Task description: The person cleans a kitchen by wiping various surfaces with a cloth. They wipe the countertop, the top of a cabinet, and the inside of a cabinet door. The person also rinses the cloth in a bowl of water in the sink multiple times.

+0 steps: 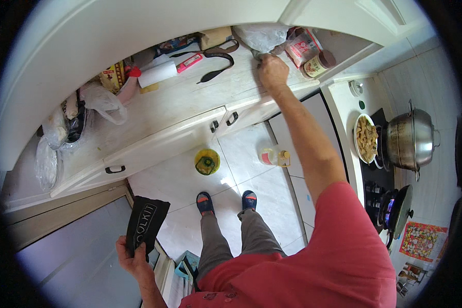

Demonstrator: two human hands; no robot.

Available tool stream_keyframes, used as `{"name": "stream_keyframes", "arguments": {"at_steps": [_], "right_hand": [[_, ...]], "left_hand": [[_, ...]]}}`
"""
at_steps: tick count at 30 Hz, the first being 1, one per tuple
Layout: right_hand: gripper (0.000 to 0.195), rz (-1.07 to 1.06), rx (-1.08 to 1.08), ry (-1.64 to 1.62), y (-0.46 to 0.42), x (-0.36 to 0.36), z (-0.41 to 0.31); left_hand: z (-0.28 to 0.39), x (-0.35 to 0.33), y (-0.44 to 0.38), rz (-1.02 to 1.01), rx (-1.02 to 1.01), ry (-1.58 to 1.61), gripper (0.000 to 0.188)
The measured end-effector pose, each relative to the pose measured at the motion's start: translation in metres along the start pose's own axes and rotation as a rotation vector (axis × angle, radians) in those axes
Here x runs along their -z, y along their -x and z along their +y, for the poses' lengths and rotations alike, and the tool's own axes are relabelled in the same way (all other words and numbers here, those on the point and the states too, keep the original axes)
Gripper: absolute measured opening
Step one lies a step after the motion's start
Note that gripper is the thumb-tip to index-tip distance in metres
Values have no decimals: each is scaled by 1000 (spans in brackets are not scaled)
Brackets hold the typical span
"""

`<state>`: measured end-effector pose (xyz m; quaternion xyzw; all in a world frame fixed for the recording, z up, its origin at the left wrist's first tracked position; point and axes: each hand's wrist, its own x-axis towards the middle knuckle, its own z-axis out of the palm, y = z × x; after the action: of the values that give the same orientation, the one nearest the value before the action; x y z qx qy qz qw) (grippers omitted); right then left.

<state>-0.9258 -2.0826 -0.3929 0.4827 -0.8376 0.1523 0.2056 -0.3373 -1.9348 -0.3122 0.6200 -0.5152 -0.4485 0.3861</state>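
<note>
Low on the left, my left hand (133,256) grips a black pouch (148,223) that bears white lettering. My right arm stretches across to the back of the white worktop (154,102). There my right hand (273,71) has its fingers curled down beside a clear plastic bag (261,36). Something small and greyish-green lies at its fingertips, and my hand hides whether it is held. Right of this hand are a red-and-white packet (303,48) and a jar with a dark lid (318,64). A black strap (225,57) curves over the worktop to its left.
Wall cabinets (158,23) overhang the worktop. On the floor stand a yellowish oil bottle (207,161) and a clear bottle (267,157). At right, a plate of food (365,138) sits near a steel pot (412,138); a lidded pan (402,211) stands over a lit burner.
</note>
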Motion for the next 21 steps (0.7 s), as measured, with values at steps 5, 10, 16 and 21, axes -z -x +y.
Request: {"name": "stream_keyframes", "arguments": {"at_steps": [5,10,16,21], "right_hand": [[12,-116,219,-251,44,-6,-128],[5,-61,360,-297,56,19,-140],[13,-83,-183,40,14,21,34],[7,-210,216,-54,71,30,-78]], "left_hand": [[5,-27,-4,-19,-3,-70,29],[18,-46,-6,-88,19,45,33],[22,-49,-3,-73,4,-20,35],[21,-69,1,-71,41,35,33]]}}
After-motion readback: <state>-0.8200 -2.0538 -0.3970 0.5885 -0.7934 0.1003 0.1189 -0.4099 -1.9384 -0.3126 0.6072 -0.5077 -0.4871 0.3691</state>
